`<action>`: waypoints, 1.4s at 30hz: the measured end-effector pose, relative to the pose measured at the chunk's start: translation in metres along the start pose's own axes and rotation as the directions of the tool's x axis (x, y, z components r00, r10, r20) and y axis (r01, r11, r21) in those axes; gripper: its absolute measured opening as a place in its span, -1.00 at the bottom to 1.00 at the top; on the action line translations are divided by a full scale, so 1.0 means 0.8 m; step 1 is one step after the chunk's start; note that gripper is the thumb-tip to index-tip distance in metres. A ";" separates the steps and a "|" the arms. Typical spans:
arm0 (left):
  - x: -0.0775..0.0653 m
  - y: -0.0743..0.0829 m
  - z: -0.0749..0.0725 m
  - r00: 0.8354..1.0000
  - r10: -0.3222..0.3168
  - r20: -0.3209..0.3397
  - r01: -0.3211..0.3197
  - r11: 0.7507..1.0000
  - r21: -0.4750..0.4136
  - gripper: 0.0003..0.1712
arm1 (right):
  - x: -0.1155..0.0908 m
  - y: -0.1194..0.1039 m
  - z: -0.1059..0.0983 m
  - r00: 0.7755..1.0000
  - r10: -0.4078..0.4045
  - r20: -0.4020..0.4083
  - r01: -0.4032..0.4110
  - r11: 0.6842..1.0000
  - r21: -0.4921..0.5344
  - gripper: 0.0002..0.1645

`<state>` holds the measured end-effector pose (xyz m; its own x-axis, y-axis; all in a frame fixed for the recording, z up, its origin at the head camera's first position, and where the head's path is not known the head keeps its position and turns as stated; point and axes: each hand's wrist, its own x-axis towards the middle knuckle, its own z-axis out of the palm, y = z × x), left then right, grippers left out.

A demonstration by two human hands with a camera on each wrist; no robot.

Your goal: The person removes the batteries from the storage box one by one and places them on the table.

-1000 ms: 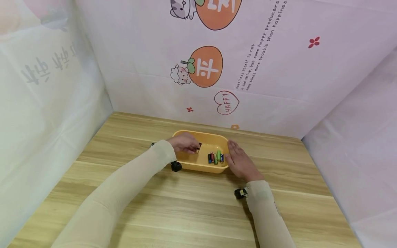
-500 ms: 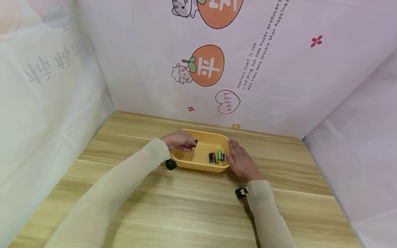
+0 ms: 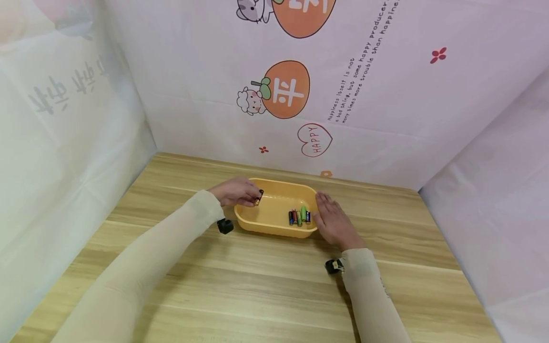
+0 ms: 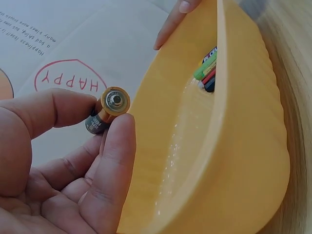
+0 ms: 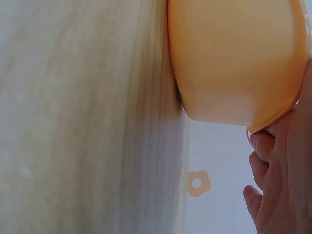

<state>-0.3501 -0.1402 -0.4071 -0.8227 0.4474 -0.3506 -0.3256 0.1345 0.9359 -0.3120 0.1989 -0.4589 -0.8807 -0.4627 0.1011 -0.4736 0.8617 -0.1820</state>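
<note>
Between thumb and fingertips, my left hand (image 3: 237,191) pinches a black-and-copper battery (image 4: 108,108) over the left end of a yellow plastic basin (image 3: 268,228). In the left wrist view the battery's metal button end faces the camera. Several other batteries (image 3: 299,217), coloured blue, red and green, lie side by side on the basin floor near its right end. My right hand (image 3: 336,223) rests against the basin's right end, its fingers straight along the rim. Seen from the right wrist, those fingers (image 5: 262,168) lie beside the basin's outer wall.
The basin stands on a wood-grain table (image 3: 257,286), close to the back edge. A printed white cloth (image 3: 364,143) hangs behind it, and more cloth walls close off the left and right sides.
My left hand has moved left and slightly up with the pinched battery, from mid-basin to its left end. The right hand stays at the rim, and the other batteries lie as before.
</note>
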 end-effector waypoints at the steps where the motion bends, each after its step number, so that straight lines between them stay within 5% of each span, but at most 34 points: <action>1: -0.001 0.000 -0.002 1.000 -0.002 -0.003 0.002 1.000 -0.001 -0.77 | 0.000 0.000 0.000 1.000 -0.001 -0.001 0.001 1.000 0.000 -0.26; 18: -0.021 -0.005 -0.040 0.997 0.024 -0.071 -0.023 1.000 0.015 -0.77 | 0.001 0.000 0.002 1.000 0.011 -0.016 -0.011 1.000 -0.010 -0.26; 27: -0.032 -0.017 -0.064 0.997 0.029 -0.078 -0.026 0.999 0.029 -0.61 | 0.001 0.000 0.003 1.000 0.015 -0.011 -0.015 1.000 -0.010 -0.26; 34: -0.040 -0.032 -0.086 0.992 0.016 -0.122 -0.017 1.000 -0.007 -0.74 | 0.000 0.000 0.003 1.000 0.011 -0.018 -0.011 1.000 -0.001 -0.26; 42: -0.053 -0.040 -0.104 0.990 0.001 -0.139 0.002 1.000 0.016 -0.65 | 0.000 0.002 0.004 1.000 0.005 -0.020 -0.005 1.000 -0.001 -0.26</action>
<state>-0.3438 -0.2372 -0.4254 -0.8796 0.3207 -0.3514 -0.3194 0.1493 0.9358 -0.3131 0.1994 -0.4621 -0.8828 -0.4542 0.1202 -0.4693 0.8641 -0.1819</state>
